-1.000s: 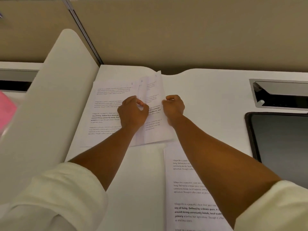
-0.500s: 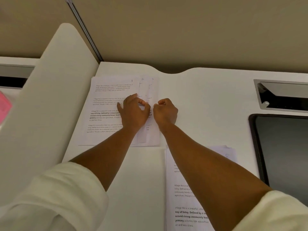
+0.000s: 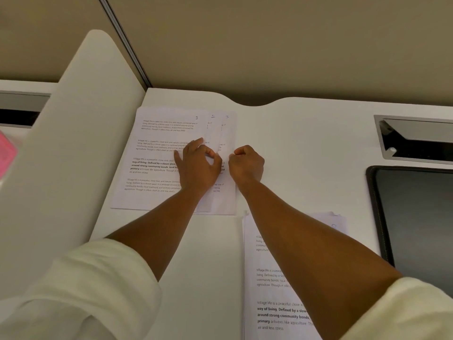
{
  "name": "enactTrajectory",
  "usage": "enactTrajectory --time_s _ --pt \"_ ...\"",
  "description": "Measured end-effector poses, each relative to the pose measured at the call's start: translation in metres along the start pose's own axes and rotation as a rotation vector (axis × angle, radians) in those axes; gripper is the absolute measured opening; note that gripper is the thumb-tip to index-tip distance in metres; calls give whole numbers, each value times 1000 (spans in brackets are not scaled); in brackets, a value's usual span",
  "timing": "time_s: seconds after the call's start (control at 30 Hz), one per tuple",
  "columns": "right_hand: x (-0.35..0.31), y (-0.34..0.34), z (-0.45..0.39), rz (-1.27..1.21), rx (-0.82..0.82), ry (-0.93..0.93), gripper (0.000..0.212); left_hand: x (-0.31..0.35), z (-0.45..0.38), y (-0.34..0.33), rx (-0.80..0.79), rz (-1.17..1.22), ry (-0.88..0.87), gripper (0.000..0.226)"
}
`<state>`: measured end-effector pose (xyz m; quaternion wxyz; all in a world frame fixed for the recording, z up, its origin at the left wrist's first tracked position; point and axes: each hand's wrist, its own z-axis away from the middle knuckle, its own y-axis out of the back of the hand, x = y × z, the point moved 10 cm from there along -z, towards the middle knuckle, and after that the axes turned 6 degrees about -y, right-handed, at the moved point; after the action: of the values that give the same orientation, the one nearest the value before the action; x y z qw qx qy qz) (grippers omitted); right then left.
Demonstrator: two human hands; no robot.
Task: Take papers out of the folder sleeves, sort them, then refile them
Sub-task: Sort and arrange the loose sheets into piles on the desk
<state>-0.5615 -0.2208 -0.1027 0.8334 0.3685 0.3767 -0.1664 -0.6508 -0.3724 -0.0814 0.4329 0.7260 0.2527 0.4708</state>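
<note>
Left hand (image 3: 198,165) rests on fanned numbered pages (image 3: 157,153), fingers loosely curled | right hand (image 3: 246,164) fisted at their right edge, grip unclear | white tabletop (image 3: 306,148)

Visible body: 2 bare forearms, each ending in a bare hand, left hand (image 3: 198,165) and right hand (image 3: 246,164). Clothing: cream long-sleeved garment. Left sleeve (image 3: 81,290) is rolled into a thick cuff. Right sleeve (image 3: 402,312) is pushed up likewise.
</note>
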Motion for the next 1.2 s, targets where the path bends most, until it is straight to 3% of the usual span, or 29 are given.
enactTrajectory --time_s 0.33,0.67,0.83,1.2 --pt "1 26 10 15 -24 17 26 15 2 22 86 7 -34 32" --pt "22 113 58 42 -18 126 23 86 57 54 107 203 7 19" --pt "53 166 80 94 26 195 18 121 100 53 61 272 20 18" --pt "145 220 119 207 61 56 32 165 191 10 -197 389 195 18"
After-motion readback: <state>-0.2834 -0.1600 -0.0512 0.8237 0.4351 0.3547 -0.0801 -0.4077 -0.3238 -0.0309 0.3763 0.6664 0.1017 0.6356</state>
